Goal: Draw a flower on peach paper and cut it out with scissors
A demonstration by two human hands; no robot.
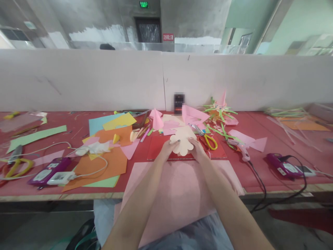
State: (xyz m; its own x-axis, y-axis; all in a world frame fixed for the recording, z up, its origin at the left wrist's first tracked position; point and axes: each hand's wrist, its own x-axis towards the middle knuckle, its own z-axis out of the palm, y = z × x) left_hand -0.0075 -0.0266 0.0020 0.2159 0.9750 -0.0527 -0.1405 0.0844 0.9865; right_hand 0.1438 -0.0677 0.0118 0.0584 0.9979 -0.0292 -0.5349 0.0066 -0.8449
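Both my hands hold a cream paper cut-out with scalloped edges (182, 143) above the red table (260, 166). My left hand (168, 147) pinches its left edge, fingers closed on the paper. My right hand (195, 147) grips its right edge the same way. A large pink paper sheet (179, 194) lies under my forearms and hangs over the table's front edge. Yellow-handled scissors (208, 139) lie just right of my right hand.
Orange, yellow and blue paper sheets (109, 139) cover the left. A purple device (48, 172) with a white cable sits front left, another (282, 165) front right. A glue gun (241, 149) lies right. Green paper strips (220, 116) and pink cones stand by the white partition (104, 80).
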